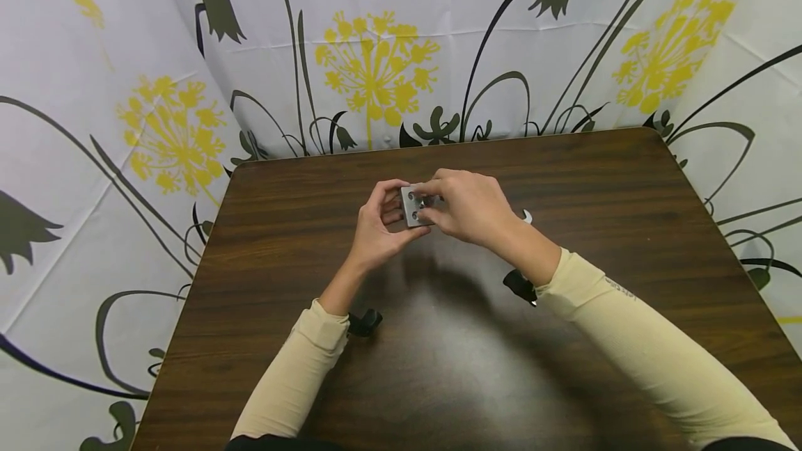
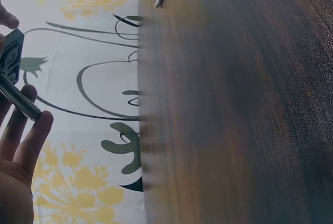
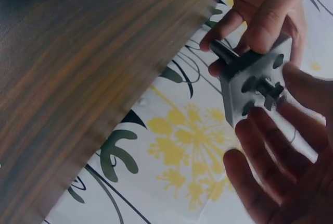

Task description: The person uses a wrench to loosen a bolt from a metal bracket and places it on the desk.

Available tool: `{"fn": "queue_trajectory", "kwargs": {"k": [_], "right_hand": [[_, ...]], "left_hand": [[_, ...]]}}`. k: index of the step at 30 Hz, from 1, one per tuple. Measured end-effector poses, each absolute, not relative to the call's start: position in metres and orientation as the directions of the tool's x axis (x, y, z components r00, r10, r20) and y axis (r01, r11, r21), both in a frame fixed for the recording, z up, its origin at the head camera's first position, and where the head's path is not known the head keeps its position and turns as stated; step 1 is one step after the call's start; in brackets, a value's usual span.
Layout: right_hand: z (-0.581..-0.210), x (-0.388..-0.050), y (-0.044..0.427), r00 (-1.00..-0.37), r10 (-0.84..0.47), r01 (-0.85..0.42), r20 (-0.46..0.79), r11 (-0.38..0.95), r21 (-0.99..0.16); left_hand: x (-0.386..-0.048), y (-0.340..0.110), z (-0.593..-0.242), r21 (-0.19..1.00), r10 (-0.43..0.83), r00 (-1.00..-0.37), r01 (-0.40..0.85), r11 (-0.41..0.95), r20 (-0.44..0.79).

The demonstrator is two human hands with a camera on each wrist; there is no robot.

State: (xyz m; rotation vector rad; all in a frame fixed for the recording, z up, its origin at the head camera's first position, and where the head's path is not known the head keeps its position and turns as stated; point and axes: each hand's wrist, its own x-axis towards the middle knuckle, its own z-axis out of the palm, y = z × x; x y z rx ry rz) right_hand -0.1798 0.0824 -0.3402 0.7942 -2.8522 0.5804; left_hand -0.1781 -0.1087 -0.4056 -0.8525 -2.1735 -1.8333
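Observation:
My left hand (image 1: pixel 382 225) grips a square grey metal block (image 1: pixel 410 207) by its edges, above the far half of the table. Several round holes show in the block's face in the right wrist view. A bolt (image 3: pixel 271 95) passes through the block, and its threaded shank (image 2: pixel 20 99) sticks out on the far side by the left fingertips. My right hand (image 1: pixel 470 207) reaches in from the right, thumb and fingers curled round the bolt's head end at the block's face. How firmly they touch it is hard to see.
A brown wood-grain table (image 1: pixel 301 228) lies beneath both hands. On it, partly hidden under the right forearm, lies a silver wrench (image 1: pixel 527 216), also seen in the left wrist view. A flower-printed curtain (image 1: pixel 269 89) hangs behind the table's far edge.

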Motion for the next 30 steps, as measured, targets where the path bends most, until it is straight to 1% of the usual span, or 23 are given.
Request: {"fn": "queue_trajectory", "kwargs": {"k": [3, 5, 7, 11, 13, 16, 19, 21, 27, 30], "right_hand": [[-0.3417, -0.1808, 0.0817, -0.881, -0.419, -0.472, 0.221, 0.806, -0.356], [-0.3421, -0.1815, 0.0814, -0.887, -0.407, -0.462, 0.219, 0.805, -0.373], [-0.3424, -0.1816, 0.0814, -0.877, -0.427, -0.48, 0.219, 0.795, -0.37], [-0.3426, -0.1802, 0.0821, -0.828, -0.503, -0.56, 0.248, 0.756, -0.339], [-0.3432, -0.1794, 0.0823, -0.813, -0.518, -0.581, 0.266, 0.75, -0.317], [-0.3443, -0.179, 0.0819, -0.827, -0.485, -0.557, 0.283, 0.771, -0.307], [-0.3449, -0.1792, 0.0812, -0.859, -0.436, -0.507, 0.269, 0.801, -0.32], [-0.3448, -0.1797, 0.0808, -0.864, -0.431, -0.498, 0.259, 0.805, -0.321], [-0.3443, -0.1796, 0.0819, -0.823, -0.5, -0.565, 0.27, 0.772, -0.292], [-0.3444, -0.1791, 0.082, -0.825, -0.492, -0.561, 0.278, 0.771, -0.3]], "left_hand": [[-0.1784, -0.1084, -0.4055, 0.846, 0.311, -0.82, 0.527, 0.083, 0.48], [-0.1786, -0.1085, -0.4053, 0.845, 0.311, -0.82, 0.528, 0.085, 0.481], [-0.1786, -0.1084, -0.405, 0.846, 0.314, -0.819, 0.526, 0.081, 0.48], [-0.1789, -0.1086, -0.4052, 0.849, 0.315, -0.821, 0.523, 0.08, 0.476], [-0.179, -0.1085, -0.4053, 0.848, 0.314, -0.821, 0.523, 0.081, 0.476], [-0.1787, -0.1087, -0.4058, 0.848, 0.309, -0.824, 0.522, 0.088, 0.475], [-0.1782, -0.1089, -0.4065, 0.848, 0.307, -0.825, 0.522, 0.093, 0.474], [-0.1782, -0.1091, -0.4068, 0.848, 0.306, -0.826, 0.521, 0.093, 0.474], [-0.1801, -0.1094, -0.4073, 0.845, 0.304, -0.82, 0.529, 0.079, 0.484], [-0.1808, -0.1097, -0.408, 0.844, 0.303, -0.82, 0.53, 0.083, 0.486]]}}
